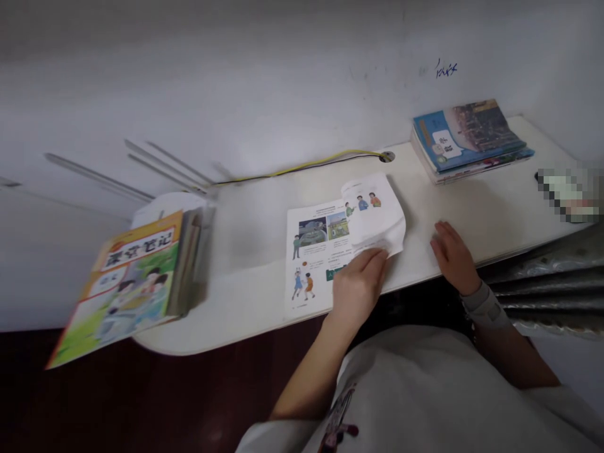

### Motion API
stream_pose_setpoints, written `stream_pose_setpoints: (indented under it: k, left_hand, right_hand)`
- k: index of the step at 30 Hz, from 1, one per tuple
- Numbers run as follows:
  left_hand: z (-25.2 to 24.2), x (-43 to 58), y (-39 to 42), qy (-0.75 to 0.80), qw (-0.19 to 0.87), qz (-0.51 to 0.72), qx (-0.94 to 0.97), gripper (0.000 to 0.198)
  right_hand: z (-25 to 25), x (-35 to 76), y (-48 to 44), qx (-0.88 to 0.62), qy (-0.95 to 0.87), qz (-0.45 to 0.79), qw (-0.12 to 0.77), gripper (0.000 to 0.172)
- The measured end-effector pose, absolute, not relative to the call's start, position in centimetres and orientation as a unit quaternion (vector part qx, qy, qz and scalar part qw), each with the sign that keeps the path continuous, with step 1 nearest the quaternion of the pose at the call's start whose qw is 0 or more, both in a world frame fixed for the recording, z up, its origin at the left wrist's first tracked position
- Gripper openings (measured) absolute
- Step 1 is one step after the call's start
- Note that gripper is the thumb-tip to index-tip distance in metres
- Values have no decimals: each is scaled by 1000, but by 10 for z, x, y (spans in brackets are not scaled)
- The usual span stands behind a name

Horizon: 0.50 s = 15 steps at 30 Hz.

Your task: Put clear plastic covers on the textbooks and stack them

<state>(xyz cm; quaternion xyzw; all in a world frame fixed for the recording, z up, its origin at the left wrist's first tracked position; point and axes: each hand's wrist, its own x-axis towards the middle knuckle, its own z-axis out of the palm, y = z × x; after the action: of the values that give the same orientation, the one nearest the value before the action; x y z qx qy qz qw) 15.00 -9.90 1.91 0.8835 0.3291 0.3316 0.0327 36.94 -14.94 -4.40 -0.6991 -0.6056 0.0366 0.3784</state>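
An illustrated book (302, 251) lies open on the white desk (245, 308), in front of my body. Its right-hand page (375, 211) is lifted and curls over, showing three small drawn figures. My left hand (358, 286) is closed at the lower edge of that curled page, fingers together on the paper. My right hand (453, 258) rests near the desk's front edge, to the right of the book, fingers spread a little and holding nothing. A grey band circles the right wrist.
A stack of books (472, 135) lies at the back right. More books with an orange and green cover (136, 270) stand at the left end. A yellow cable (311, 163) runs along the wall into a desk hole. A blurred-out object (569, 195) lies far right.
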Motion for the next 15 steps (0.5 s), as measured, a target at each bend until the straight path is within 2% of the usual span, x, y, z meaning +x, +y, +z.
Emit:
stream_pose_setpoints:
  k: [5, 8, 11, 15]
  left_hand:
    - [29, 133, -116, 359, 90, 420, 829, 7]
    - [25, 135, -119, 361, 106, 440, 815, 21]
    - [22, 135, -120, 347, 120, 442, 819, 32]
    - [11, 124, -121, 387, 200, 462, 772, 43]
  right_hand:
    - [-4, 322, -158, -607, -663, 66, 434, 42]
    - [17, 301, -160, -547, -682, 77, 480, 42]
    - [27, 294, -157, -513, -695, 64, 499, 32]
    - [31, 292, -152, -480, -709, 50, 514, 24]
